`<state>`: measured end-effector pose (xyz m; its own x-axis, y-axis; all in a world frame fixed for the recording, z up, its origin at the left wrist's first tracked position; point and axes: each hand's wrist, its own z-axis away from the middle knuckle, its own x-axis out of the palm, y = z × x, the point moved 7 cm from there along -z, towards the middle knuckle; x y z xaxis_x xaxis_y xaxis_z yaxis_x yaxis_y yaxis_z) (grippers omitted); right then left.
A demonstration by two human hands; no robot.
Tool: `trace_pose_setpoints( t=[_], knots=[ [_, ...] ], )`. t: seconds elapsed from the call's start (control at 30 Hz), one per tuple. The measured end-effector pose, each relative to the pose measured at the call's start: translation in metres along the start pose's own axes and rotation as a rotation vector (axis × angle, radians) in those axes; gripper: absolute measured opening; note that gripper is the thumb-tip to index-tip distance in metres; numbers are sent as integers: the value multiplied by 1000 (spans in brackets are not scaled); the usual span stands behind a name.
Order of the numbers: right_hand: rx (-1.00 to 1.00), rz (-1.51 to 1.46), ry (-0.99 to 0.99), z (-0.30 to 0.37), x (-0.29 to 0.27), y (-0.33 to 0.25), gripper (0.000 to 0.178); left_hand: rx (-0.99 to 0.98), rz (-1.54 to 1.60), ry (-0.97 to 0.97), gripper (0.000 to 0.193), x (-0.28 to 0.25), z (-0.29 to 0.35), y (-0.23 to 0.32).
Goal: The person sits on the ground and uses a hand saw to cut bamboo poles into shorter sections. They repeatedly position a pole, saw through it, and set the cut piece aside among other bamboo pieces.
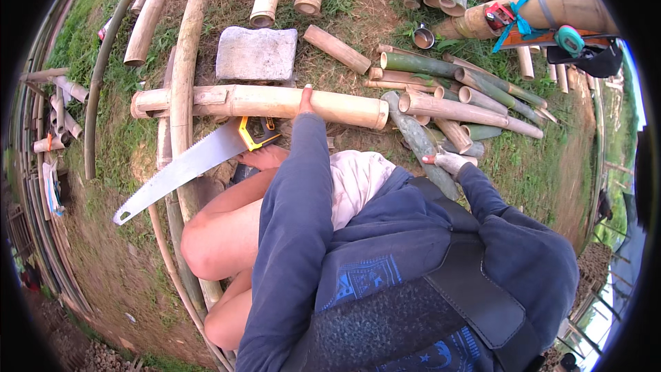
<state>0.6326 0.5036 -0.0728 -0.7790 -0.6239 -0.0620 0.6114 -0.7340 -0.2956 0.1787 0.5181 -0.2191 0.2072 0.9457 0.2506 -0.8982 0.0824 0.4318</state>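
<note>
A thick pale bamboo pole (255,100) lies crosswise in front of me. My left hand (306,101) holds it right of its middle, thumb over the top and the other fingers mostly hidden. My right hand (451,163), in a whitish glove with bare fingertips, is closed on a grey-green bamboo pole (416,134); part of its grip is hidden. A hand saw (200,165) with a yellow and black handle lies left of my left forearm, its handle by my foot (265,157) and neither hand on it.
A squared stone block (257,54) sits beyond the pale pole. Cut bamboo pieces (475,96) are heaped at the right. Long bamboo poles (184,89) run underneath at the left. A metal cup (423,37) stands near a thick bamboo (578,10) carrying a teal strap.
</note>
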Motion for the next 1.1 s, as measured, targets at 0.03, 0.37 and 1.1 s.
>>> trace_pose_setpoints(
  t=[0.03, 0.37, 1.1],
  knots=[
    [-50, 68, 81, -20, -3, 16, 95, 17, -1, -26, 120, 2, 2, 1],
    [-294, 507, 562, -150, 55, 58, 101, 65, -108, 72, 93, 2, 29, 17],
    [-33, 658, 340, -189, 104, -36, 140, -24, -190, 170, 135, -12, -12, -1]
  ],
)
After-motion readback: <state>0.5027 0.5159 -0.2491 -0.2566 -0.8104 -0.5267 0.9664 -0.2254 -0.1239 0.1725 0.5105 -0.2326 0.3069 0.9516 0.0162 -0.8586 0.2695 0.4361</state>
